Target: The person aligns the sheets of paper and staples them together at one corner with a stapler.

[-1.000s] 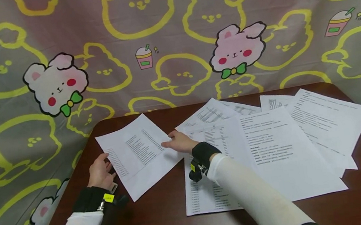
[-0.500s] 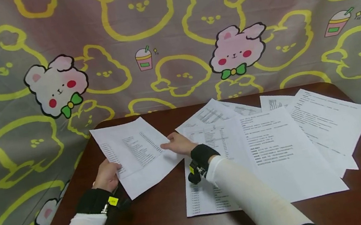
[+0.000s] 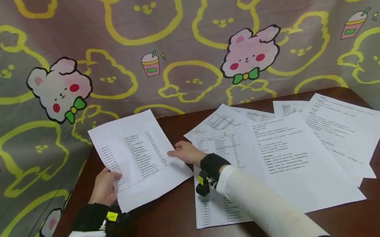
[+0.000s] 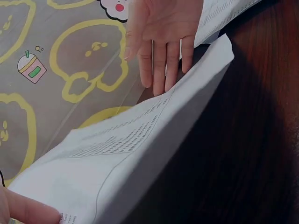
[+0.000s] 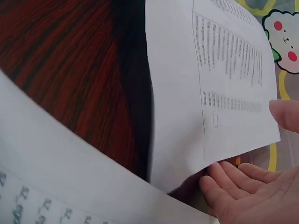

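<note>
A printed sheet of paper (image 3: 138,162) stands tilted up over the left part of the table, its far edge raised. My left hand (image 3: 103,188) pinches its left edge, the thumb on the printed face and the fingers hidden behind. In the left wrist view, that thumb (image 4: 30,210) presses near the sheet's corner. At the opposite edge is my right hand (image 3: 188,153). Its fingers (image 5: 233,182) are straight in the right wrist view, lying by the paper's edge, with the thumb (image 5: 286,114) spread apart from them. Whether they touch the paper I cannot tell.
Several printed sheets overlap on the right of the dark wooden table (image 3: 177,233). A large text page (image 3: 312,186) lies on top beside a table-printed page (image 3: 214,212) under my right forearm. Another sheet (image 3: 366,126) sticks out rightward. Behind hangs a cartoon-patterned cloth (image 3: 180,47).
My left hand, first loose beside the sheet's left edge, has taken hold of it. The sheet's far edge has risen and turned toward me. My right hand has barely moved.
</note>
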`<state>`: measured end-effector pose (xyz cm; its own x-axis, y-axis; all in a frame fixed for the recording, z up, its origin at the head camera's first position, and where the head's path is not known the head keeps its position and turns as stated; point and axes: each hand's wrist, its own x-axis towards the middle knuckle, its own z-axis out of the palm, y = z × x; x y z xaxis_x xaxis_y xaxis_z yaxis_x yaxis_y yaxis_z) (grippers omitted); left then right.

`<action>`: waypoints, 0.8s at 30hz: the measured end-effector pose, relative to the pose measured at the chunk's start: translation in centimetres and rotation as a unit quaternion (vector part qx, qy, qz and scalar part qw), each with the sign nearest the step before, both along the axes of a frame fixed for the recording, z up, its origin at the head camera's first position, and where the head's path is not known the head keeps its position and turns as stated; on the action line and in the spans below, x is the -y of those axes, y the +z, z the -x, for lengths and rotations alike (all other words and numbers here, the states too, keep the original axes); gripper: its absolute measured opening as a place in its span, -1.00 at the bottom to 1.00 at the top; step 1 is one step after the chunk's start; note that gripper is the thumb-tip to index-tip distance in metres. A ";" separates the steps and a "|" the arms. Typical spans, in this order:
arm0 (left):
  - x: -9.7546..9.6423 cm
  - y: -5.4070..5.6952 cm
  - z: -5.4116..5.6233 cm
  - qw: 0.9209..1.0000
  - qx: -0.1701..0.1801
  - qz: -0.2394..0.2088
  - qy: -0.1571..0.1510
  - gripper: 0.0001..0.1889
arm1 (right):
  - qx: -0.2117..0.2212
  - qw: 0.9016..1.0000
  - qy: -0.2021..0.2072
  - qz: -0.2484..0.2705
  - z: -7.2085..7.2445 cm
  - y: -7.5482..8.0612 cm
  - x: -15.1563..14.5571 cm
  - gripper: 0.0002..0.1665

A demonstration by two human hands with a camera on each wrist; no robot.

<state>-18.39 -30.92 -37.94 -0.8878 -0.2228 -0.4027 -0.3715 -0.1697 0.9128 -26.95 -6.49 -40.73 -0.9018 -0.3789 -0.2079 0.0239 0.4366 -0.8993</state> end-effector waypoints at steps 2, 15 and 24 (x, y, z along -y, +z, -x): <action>0.0 0.1 0.0 1.000 0.005 0.003 0.003 -0.38 | 0.004 1.000 -0.006 0.011 0.0 0.2 -0.2 -0.25; -0.4 0.0 0.5 1.000 0.015 0.009 -0.009 -0.39 | 0.029 0.996 0.013 0.081 -0.2 0.6 -0.5 -0.60; -1.4 -0.2 1.0 0.998 -0.007 0.036 -0.046 -0.42 | 0.002 0.996 0.023 0.085 0.1 1.0 -2.0 -0.61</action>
